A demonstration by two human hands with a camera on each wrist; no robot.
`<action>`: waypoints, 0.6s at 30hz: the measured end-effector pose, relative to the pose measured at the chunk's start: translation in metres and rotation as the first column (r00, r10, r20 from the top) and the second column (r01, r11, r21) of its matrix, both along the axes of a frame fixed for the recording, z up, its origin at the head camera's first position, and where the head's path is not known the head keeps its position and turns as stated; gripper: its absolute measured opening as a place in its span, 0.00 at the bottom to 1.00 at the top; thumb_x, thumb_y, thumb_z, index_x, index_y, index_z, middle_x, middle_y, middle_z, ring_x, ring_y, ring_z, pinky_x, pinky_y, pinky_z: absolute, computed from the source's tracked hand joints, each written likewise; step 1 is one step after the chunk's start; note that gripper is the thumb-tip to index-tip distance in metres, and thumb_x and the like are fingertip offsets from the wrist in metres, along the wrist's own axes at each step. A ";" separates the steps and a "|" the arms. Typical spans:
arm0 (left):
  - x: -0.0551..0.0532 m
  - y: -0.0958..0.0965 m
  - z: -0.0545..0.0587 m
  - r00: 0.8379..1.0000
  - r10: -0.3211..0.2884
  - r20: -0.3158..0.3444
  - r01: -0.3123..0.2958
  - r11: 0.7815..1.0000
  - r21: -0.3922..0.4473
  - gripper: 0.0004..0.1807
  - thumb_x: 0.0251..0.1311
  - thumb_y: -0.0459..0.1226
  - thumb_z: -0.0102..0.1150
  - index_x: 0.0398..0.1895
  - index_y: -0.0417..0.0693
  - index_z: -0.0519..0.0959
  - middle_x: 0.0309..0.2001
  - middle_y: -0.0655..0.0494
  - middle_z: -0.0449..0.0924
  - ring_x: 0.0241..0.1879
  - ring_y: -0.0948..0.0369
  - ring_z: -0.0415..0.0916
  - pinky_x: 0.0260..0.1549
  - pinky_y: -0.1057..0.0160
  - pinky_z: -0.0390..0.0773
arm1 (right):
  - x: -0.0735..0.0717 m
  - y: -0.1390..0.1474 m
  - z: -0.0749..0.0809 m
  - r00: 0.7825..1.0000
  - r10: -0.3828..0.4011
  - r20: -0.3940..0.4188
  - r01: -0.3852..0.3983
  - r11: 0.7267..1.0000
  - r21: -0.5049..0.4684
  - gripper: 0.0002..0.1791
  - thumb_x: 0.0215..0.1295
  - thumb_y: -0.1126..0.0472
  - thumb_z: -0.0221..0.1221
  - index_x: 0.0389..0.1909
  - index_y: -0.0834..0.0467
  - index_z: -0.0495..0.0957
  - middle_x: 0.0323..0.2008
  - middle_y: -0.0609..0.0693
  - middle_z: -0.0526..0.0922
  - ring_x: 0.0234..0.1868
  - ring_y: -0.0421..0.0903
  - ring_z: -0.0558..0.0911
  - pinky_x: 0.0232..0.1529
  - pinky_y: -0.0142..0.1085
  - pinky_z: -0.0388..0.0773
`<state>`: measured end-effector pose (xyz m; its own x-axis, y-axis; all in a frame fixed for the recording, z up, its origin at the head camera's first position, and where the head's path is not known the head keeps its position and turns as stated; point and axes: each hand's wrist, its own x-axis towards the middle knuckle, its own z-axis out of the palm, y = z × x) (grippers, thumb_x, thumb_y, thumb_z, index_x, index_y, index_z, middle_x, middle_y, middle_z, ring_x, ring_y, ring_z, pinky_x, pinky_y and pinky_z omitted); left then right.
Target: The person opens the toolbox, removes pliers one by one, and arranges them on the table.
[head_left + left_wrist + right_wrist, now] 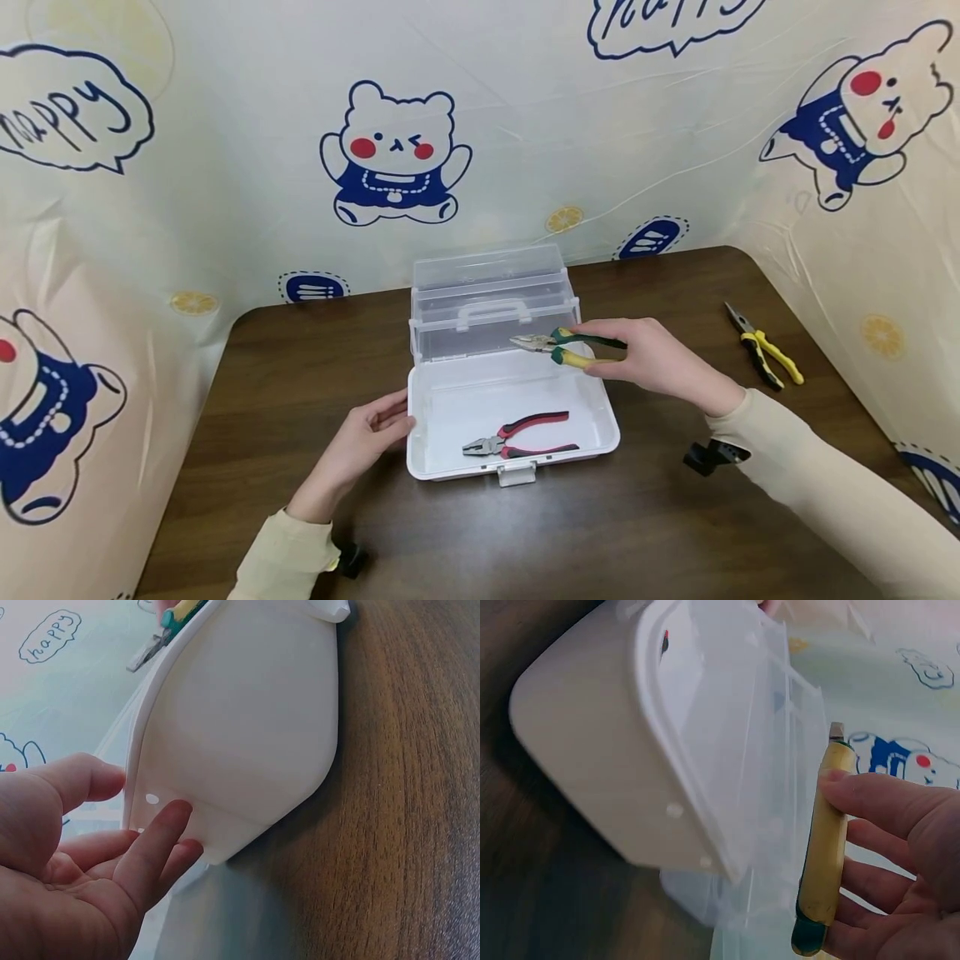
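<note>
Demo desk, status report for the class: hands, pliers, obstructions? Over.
Right hand: holding green-and-yellow pliers above open toolbox. Left hand: touching toolbox's left side. Possible obstruction: red-and-black pliers lying inside, near front.

The head view is bright, with a pale glare on the brown table (513, 529). Both wrist views are dimmer (the right one is rather soft), and shadow borders the white box (255, 712).

head: above near side, faces far and down, set farthest back, takes in whole box (457, 408) | left wrist: close by box's left end, rolled sideways, faces right | right wrist: close by right end, rolled sideways, faces left | wrists share: box, yellow-green pliers (576, 359)
</note>
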<state>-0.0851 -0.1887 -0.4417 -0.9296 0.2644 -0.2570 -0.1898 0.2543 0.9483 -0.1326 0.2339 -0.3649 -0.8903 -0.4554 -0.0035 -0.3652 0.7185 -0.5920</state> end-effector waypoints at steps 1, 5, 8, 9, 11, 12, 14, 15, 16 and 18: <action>0.000 0.000 0.000 1.000 -0.001 0.000 0.001 1.000 0.000 0.32 0.72 0.31 0.61 0.75 0.30 0.65 0.67 0.29 0.73 0.65 0.41 0.76 0.50 0.60 0.86 | 0.002 0.004 0.000 1.000 -0.013 -0.002 0.013 1.000 0.005 0.32 0.65 0.58 0.73 0.70 0.55 0.78 0.65 0.57 0.81 0.64 0.59 0.81 0.62 0.58 0.78; -0.001 -0.001 0.000 1.000 -0.006 0.000 0.006 1.000 -0.006 0.32 0.72 0.31 0.61 0.76 0.31 0.65 0.67 0.30 0.73 0.64 0.41 0.76 0.50 0.60 0.86 | 0.009 0.021 0.000 0.998 -0.068 -0.018 0.068 0.997 0.024 0.31 0.66 0.56 0.72 0.69 0.55 0.78 0.64 0.58 0.82 0.63 0.60 0.81 0.61 0.59 0.79; -0.001 -0.001 0.001 1.000 -0.007 0.003 0.007 1.000 -0.012 0.32 0.73 0.31 0.61 0.76 0.32 0.65 0.68 0.30 0.73 0.64 0.41 0.77 0.50 0.59 0.86 | 0.015 0.033 -0.001 0.993 -0.112 -0.032 0.113 0.993 0.034 0.31 0.66 0.55 0.72 0.69 0.55 0.78 0.63 0.60 0.82 0.63 0.61 0.81 0.59 0.59 0.79; -0.001 0.000 0.001 1.000 -0.007 0.005 0.007 1.000 -0.015 0.32 0.73 0.31 0.61 0.76 0.32 0.65 0.68 0.30 0.73 0.64 0.41 0.77 0.51 0.59 0.86 | 0.017 0.037 -0.002 0.991 -0.129 -0.035 0.131 0.991 0.037 0.31 0.66 0.55 0.72 0.69 0.56 0.78 0.63 0.60 0.82 0.62 0.60 0.81 0.58 0.59 0.80; -0.001 0.000 0.001 1.000 -0.004 0.006 0.004 1.000 -0.017 0.32 0.73 0.31 0.61 0.76 0.32 0.65 0.68 0.30 0.73 0.64 0.41 0.77 0.51 0.58 0.86 | 0.020 0.046 -0.005 0.985 -0.166 -0.044 0.168 0.985 0.043 0.32 0.65 0.53 0.72 0.69 0.55 0.78 0.62 0.60 0.83 0.61 0.60 0.82 0.54 0.56 0.81; -0.001 0.000 0.001 1.000 -0.004 0.007 0.004 1.000 -0.017 0.32 0.73 0.31 0.61 0.76 0.32 0.65 0.68 0.30 0.73 0.64 0.41 0.77 0.51 0.58 0.86 | 0.021 0.050 -0.007 0.981 -0.185 -0.050 0.188 0.981 0.045 0.32 0.65 0.53 0.73 0.69 0.55 0.78 0.62 0.61 0.83 0.58 0.60 0.83 0.51 0.53 0.81; 0.000 0.000 0.001 1.000 -0.002 0.007 0.002 1.000 -0.016 0.32 0.73 0.32 0.61 0.76 0.32 0.65 0.68 0.30 0.73 0.64 0.41 0.76 0.51 0.58 0.86 | 0.025 0.059 -0.012 0.972 -0.227 -0.054 0.230 0.972 0.051 0.32 0.64 0.51 0.73 0.68 0.55 0.79 0.60 0.62 0.84 0.51 0.57 0.83 0.42 0.47 0.79; 0.000 0.000 0.001 1.000 -0.001 0.008 0.001 1.000 -0.014 0.32 0.73 0.32 0.61 0.76 0.32 0.65 0.68 0.30 0.73 0.64 0.41 0.76 0.51 0.58 0.86 | 0.026 0.063 -0.014 0.968 -0.245 -0.055 0.247 0.967 0.053 0.32 0.65 0.50 0.73 0.68 0.55 0.79 0.59 0.63 0.84 0.47 0.56 0.82 0.38 0.44 0.76; 0.000 0.000 0.001 1.000 0.000 0.008 0.000 1.000 -0.013 0.32 0.73 0.32 0.61 0.76 0.32 0.65 0.68 0.30 0.73 0.64 0.41 0.76 0.51 0.59 0.86 | 0.028 0.066 -0.016 0.963 -0.265 -0.047 0.267 0.962 0.053 0.33 0.64 0.49 0.73 0.68 0.55 0.79 0.59 0.63 0.84 0.44 0.56 0.81 0.34 0.41 0.74; 0.000 0.001 0.001 1.000 0.000 0.008 0.000 1.000 -0.014 0.32 0.73 0.32 0.61 0.76 0.31 0.65 0.68 0.30 0.73 0.64 0.41 0.76 0.50 0.59 0.86 | 0.031 0.073 -0.020 0.953 -0.300 -0.030 0.301 0.952 0.054 0.33 0.64 0.48 0.73 0.68 0.56 0.79 0.57 0.65 0.84 0.38 0.54 0.77 0.28 0.38 0.69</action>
